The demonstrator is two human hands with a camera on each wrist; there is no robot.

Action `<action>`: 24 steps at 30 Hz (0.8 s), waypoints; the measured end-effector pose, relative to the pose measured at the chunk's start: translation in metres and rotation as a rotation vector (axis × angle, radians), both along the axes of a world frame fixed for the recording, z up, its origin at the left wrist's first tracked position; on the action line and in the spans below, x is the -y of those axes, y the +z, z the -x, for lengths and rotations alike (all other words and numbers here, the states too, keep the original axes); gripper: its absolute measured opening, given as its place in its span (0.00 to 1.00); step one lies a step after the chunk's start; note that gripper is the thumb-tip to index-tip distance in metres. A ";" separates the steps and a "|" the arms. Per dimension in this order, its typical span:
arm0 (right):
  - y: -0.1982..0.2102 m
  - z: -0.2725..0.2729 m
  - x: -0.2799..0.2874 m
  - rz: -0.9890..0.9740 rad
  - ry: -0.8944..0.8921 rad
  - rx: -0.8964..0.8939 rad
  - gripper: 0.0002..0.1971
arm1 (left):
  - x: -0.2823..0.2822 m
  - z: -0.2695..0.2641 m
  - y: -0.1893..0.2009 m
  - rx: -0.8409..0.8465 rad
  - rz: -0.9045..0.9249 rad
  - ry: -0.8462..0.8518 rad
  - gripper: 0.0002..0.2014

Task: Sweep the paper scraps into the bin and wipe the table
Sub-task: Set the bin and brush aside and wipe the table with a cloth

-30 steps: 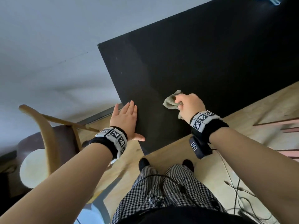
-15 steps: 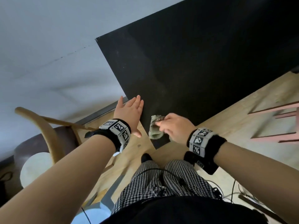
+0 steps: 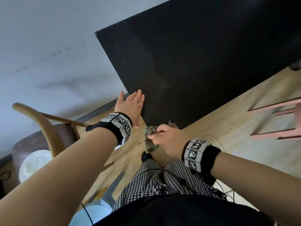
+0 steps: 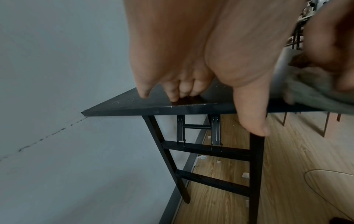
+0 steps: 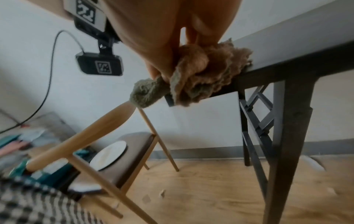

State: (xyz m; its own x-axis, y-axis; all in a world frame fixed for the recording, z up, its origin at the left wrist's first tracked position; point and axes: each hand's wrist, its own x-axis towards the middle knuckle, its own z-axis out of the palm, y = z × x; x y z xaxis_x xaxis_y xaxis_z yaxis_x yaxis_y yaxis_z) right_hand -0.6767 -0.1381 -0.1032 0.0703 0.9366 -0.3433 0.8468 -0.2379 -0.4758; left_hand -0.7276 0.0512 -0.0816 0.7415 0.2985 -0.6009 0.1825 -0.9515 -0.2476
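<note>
The black table (image 3: 203,62) fills the upper right of the head view; its near corner lies just beyond my hands. My left hand (image 3: 130,106) lies flat with straight fingers on the table's left edge, thumb hanging past the rim (image 4: 252,121). My right hand (image 3: 164,137) grips a crumpled grey-green cloth (image 3: 150,141) at the near corner; the cloth (image 5: 193,81) hangs partly over the table edge (image 5: 287,71). Small white paper scraps (image 4: 245,175) lie on the wooden floor under the table. No bin is in view.
A wooden chair (image 3: 42,126) with a brown seat and a white round plate (image 5: 109,154) stands to my left. A pink stool frame (image 3: 276,121) is on the right. Black folding table legs (image 4: 256,174) stand below the corner. Cables trail on the floor.
My right hand has dragged the cloth from the table surface toward me to the near corner and partly off the edge. My left hand has stayed flat on the left edge.
</note>
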 end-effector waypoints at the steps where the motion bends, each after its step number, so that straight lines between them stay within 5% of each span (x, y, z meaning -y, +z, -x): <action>1: 0.001 -0.003 0.001 -0.005 0.018 -0.011 0.18 | 0.000 0.000 0.000 0.005 0.003 0.007 0.56; 4: 0.011 -0.024 -0.002 -0.017 -0.090 0.023 0.16 | 0.000 -0.001 -0.001 0.020 0.019 0.031 0.54; 9: 0.013 -0.093 -0.015 -0.065 -0.567 0.090 0.12 | 0.001 0.001 -0.004 0.062 0.042 0.051 0.49; 12: 0.011 -0.089 -0.029 -0.016 -0.656 0.180 0.10 | 0.000 0.003 -0.006 0.078 0.055 0.061 0.48; 20: 0.020 -0.032 -0.042 0.031 -0.219 0.087 0.11 | -0.014 0.001 -0.001 0.037 0.002 0.151 0.50; 24: 0.021 -0.084 -0.070 0.059 -0.320 0.118 0.13 | -0.020 -0.003 0.003 0.038 -0.005 0.092 0.46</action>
